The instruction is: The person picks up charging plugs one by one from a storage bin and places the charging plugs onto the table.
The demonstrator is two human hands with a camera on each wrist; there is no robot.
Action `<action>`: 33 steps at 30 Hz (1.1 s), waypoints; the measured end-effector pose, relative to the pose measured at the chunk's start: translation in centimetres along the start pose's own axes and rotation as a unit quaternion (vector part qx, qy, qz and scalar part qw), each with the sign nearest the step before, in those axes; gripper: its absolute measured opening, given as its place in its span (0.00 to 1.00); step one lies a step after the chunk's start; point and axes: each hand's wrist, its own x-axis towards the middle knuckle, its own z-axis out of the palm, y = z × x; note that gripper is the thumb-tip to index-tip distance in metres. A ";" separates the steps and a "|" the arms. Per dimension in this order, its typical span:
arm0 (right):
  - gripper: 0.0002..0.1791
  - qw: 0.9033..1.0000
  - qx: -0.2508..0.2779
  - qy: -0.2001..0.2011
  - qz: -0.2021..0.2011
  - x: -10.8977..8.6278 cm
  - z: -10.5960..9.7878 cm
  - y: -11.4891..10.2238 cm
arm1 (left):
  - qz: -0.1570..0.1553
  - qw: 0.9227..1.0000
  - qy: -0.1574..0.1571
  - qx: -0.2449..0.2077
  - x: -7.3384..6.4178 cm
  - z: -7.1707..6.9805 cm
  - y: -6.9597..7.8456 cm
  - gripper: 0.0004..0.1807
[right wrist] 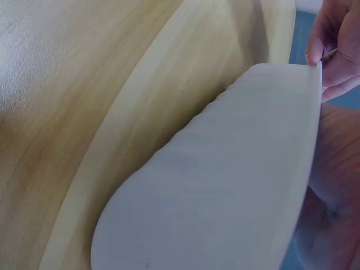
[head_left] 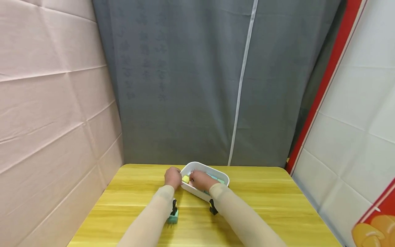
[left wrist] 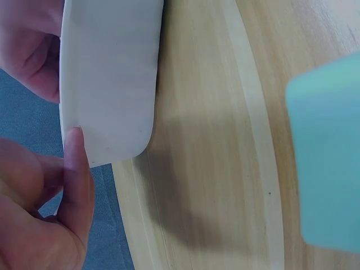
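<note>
A white plastic tub (head_left: pixel 195 192) stands on the table, holding small pastel pieces, among them a yellow block (head_left: pixel 186 178) and light-green pieces (head_left: pixel 220 181). My left hand (head_left: pixel 172 177) pinches the tub's rim at its left corner. The left wrist view shows the left thumb against the outer wall (left wrist: pixel 115 84). Inside the tub is my right hand (head_left: pixel 201 180), bent down beside the yellow block. The wall (right wrist: pixel 219 174) hides part of that hand in the right wrist view, and whether it grips a piece is not visible.
Beneath my left forearm is a teal object (head_left: pixel 173 218) with thin dark prongs, partly covered by the sleeve. The wooden table (head_left: pixel 271 206) ends at a grey curtain (head_left: pixel 185 103) behind, with pale cloth walls on both sides.
</note>
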 end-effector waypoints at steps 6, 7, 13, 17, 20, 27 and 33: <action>0.06 1.000 0.010 0.001 0.018 0.0 0.0 -0.1 | -0.023 1.000 -0.009 0.010 1.3 0.9 -0.7 0.19; 0.06 1.000 0.015 0.002 0.020 0.0 0.1 0.0 | -0.031 0.999 -0.013 0.003 1.1 0.6 -0.3 0.19; 0.04 0.999 0.044 0.010 0.014 -0.1 0.3 0.5 | -0.014 1.000 -0.008 0.003 2.2 1.9 -2.2 0.19; 0.01 0.997 0.081 0.013 0.015 -0.4 0.6 0.9 | -0.009 1.000 0.000 0.008 2.4 2.5 -2.8 0.19; 0.05 0.992 0.123 0.012 0.035 -0.8 0.4 1.1 | -0.014 1.000 0.002 0.007 1.5 1.6 -1.8 0.20; 0.12 0.979 0.190 0.026 0.072 -2.0 -0.9 0.7 | -0.019 1.000 -0.001 0.018 1.3 1.7 -1.6 0.18; 0.14 0.979 0.187 0.054 0.065 -3.3 -1.6 0.4 | -0.015 1.000 0.008 0.012 1.7 2.3 -2.3 0.16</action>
